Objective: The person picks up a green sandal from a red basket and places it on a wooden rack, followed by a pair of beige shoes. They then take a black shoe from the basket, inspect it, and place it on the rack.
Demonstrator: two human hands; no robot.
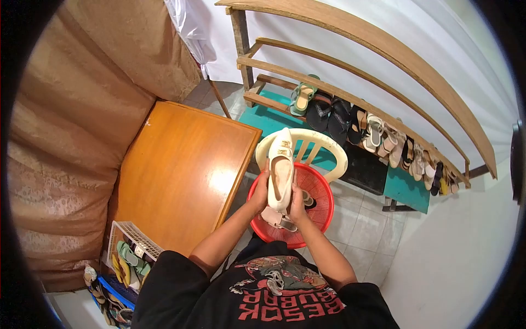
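Here, both hands grip a cream pointed-toe flat shoe with a gold buckle (281, 169), toe pointing away, directly above a round red perforated plastic basket (323, 189) that sits on a pale yellow plastic chair (335, 149). The left hand (260, 192) clasps the shoe's left side near the heel, and the right hand (298, 198) clasps its right side. Another shoe lies inside the basket under the hands. The black T-shirt (274, 296) carries red lettering, seen upside down and not clearly readable. A glossy orange-brown wooden table (181, 170) stands just left of the basket. A curved wooden shoe rack (350, 101) holds a row of sandals along its lower rail. A white wire basket of flip-flops (131, 252) sits at the table's near corner.
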